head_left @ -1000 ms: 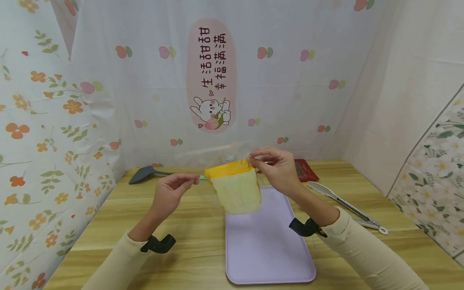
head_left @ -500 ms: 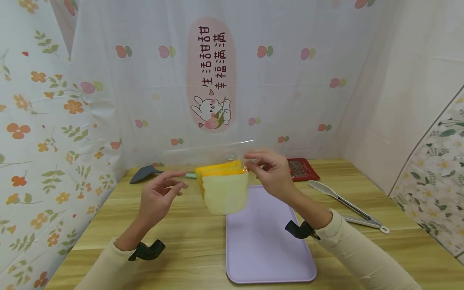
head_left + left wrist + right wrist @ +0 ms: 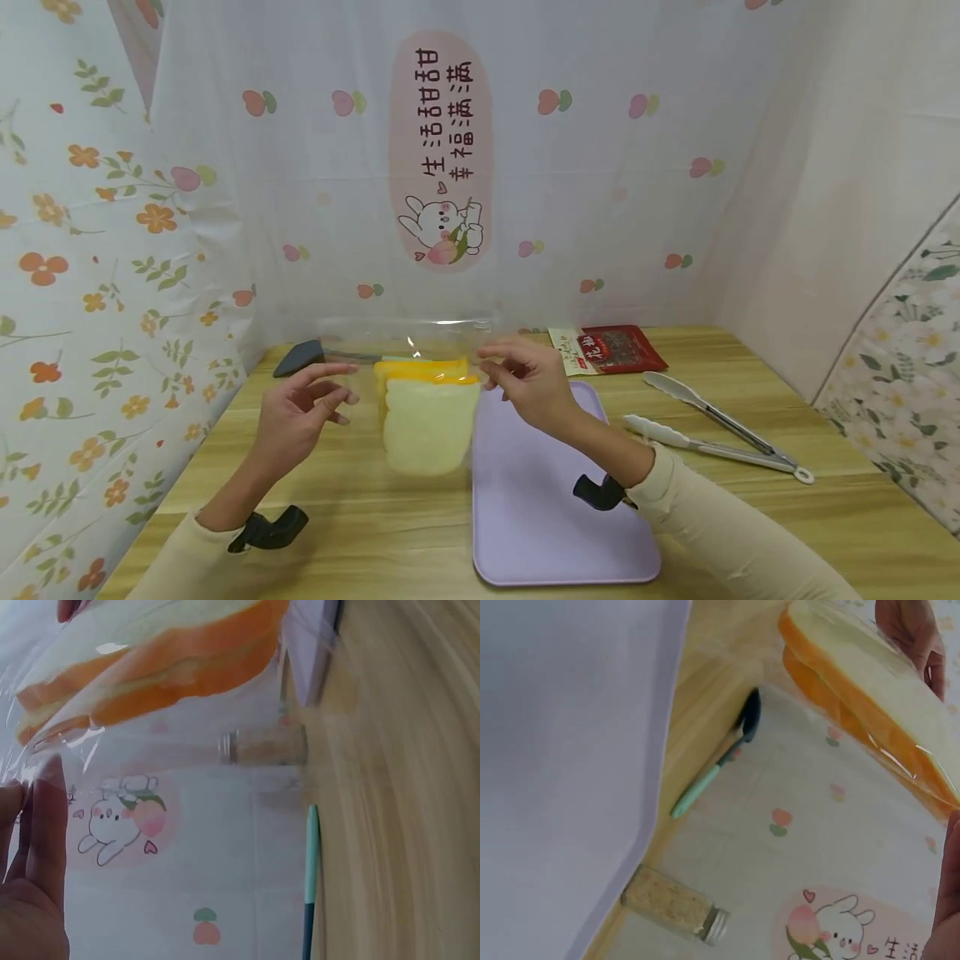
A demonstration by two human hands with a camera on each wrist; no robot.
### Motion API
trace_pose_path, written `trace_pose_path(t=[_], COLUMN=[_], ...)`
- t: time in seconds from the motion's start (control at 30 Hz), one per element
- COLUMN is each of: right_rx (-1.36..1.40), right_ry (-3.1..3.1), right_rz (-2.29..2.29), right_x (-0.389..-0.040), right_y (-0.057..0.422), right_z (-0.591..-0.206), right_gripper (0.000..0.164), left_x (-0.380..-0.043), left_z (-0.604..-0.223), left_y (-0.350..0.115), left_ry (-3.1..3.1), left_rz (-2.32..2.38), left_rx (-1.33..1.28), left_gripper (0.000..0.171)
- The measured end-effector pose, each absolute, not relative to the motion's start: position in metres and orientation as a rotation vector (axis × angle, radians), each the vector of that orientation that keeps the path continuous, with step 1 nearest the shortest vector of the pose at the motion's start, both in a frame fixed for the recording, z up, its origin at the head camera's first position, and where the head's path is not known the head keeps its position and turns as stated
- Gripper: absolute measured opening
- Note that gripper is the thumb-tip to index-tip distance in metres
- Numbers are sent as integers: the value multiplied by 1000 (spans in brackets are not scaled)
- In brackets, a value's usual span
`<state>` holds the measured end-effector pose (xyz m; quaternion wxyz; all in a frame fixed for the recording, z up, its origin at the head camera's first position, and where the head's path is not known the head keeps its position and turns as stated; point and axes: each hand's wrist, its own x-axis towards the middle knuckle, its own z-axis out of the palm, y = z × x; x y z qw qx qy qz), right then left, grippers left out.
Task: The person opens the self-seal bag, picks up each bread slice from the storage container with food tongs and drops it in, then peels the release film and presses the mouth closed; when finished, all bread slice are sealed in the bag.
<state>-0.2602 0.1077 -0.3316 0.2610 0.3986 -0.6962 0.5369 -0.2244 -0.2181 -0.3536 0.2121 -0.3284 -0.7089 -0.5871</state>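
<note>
Two slices of white bread (image 3: 427,429) with orange-yellow crusts stand inside a clear plastic bag (image 3: 408,333), held up over the wooden table. My left hand (image 3: 300,417) pinches the bag's left side between thumb and fingers. On the opposite side my right hand (image 3: 528,383) pinches the plastic near the top of the slices. Seen in the left wrist view, the bread (image 3: 165,664) shows its crusts through shiny film, with left fingertips on the plastic. In the right wrist view only part of the right hand (image 3: 945,900) shows, beside the bag's edge.
A lilac tray (image 3: 562,533) lies beneath my right forearm. Open metal tongs (image 3: 727,452) rest right of it, a red-and-cream packet (image 3: 622,348) behind. At the back left lies a dark spatula (image 3: 300,358); a small glass jar (image 3: 667,901) stands by the curtain.
Both hands have moved left with the bagged bread, which hangs lower and faces me more squarely. The hands stand farther apart, and more of the red packet shows.
</note>
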Motion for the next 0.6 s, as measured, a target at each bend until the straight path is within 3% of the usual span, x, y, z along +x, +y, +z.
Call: trace_pose_path(t=[0.23, 0.6], right_rx=[965, 722], right_ry=[-2069, -2269], right_rz=[1612, 1894], right_x=[-259, -270], right_y=[102, 88], right_z=[-344, -370], right_gripper=[26, 26], left_x=[-224, -225], left_z=[-358, -367], left_y=[-229, -239], left_ry=[-2033, -2326], left_rz=[-1727, -1812], left_rx=[-933, -666], left_gripper=[27, 33])
